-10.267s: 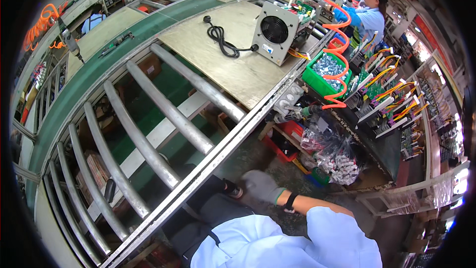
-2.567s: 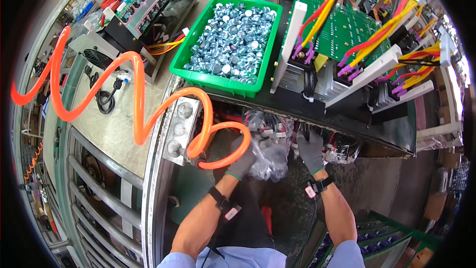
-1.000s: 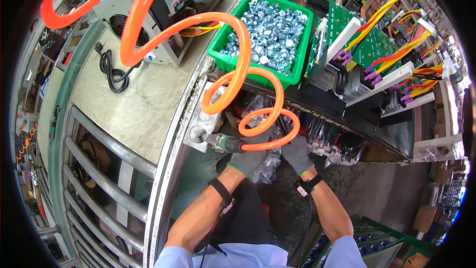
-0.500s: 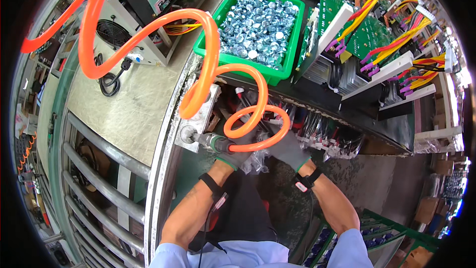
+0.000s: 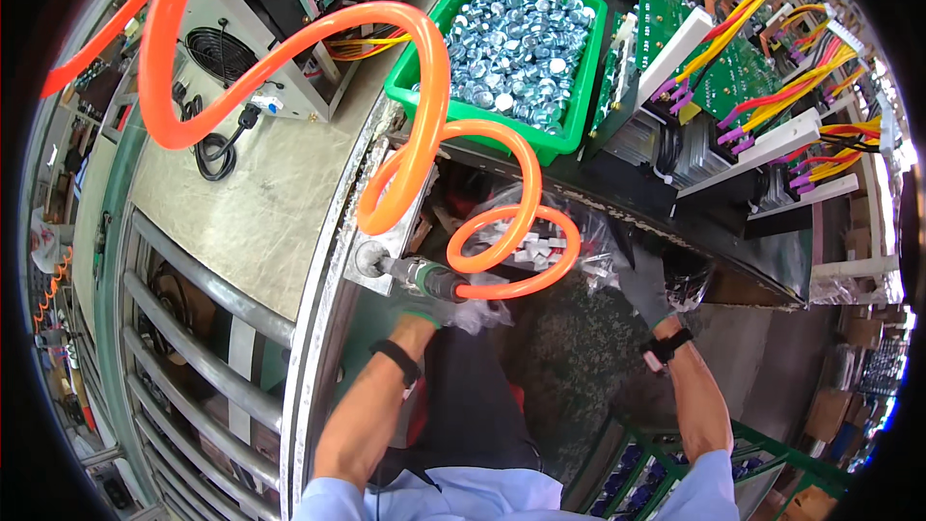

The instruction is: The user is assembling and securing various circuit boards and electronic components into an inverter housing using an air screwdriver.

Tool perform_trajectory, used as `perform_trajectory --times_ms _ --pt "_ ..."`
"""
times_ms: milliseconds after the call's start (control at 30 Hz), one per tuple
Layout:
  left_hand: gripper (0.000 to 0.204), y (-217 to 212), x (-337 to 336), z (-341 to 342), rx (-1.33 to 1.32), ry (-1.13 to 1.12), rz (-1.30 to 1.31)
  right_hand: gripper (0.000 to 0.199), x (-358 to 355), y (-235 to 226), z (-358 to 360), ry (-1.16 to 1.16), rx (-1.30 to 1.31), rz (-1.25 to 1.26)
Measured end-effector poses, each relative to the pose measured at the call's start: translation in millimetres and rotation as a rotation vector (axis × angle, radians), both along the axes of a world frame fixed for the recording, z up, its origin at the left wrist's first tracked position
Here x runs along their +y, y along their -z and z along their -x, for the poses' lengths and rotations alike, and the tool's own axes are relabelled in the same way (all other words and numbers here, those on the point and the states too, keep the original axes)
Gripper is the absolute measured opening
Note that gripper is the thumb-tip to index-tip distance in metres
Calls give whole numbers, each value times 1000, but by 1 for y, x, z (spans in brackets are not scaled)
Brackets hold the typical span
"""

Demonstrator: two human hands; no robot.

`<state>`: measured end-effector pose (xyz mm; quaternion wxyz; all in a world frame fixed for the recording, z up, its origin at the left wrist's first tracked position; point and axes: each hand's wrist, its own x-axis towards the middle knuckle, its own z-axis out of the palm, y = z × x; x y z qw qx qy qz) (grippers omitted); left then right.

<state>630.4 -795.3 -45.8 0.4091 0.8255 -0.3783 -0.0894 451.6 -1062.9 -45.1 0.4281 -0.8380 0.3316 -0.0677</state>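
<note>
My left hand [image 5: 422, 307], in a grey glove with a green cuff, is beneath a handheld air screwdriver [image 5: 424, 278], which hides its fingers. Crumpled clear plastic [image 5: 480, 315] shows right beside that hand. The driver rests against a metal plate [image 5: 400, 222] on the bench edge, with an orange coiled hose [image 5: 502, 287] running from its end. My right hand [image 5: 646, 285], also gloved, is farther right below the shelf edge. Its dark fingers are closed at the side of a clear plastic bag [image 5: 596, 243]. White connector-like pieces [image 5: 540, 249] show inside the bag, partly behind the hose.
A green bin [image 5: 579, 116] full of shiny metal pieces stands above. To its right are green circuit boards [image 5: 714, 72] with yellow and red cables. At left, a cased unit with a fan [image 5: 227, 53] sits on the bench, beside metal rollers [image 5: 207, 367]. A green rack [image 5: 637, 468] stands lower right.
My right hand has moved right, away from the left hand, and the bag between them now shows its white pieces. My left hand has shifted slightly left. The view has shifted a little.
</note>
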Motion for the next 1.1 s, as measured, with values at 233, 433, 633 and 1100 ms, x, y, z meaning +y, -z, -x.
perform_trajectory --times_ms 233,433,633,1100 --pt "31 26 -12 12 234 51 74 31 -29 2 12 35 -121 364" --pt "36 84 40 -24 273 -62 -62 32 -37 18 0 -45 -154 636" --pt "32 23 29 -2 -25 -37 -231 32 8 -19 -8 -13 -111 345" --pt "13 -20 -18 3 387 -94 327 40 49 5 -115 -229 -237 953"
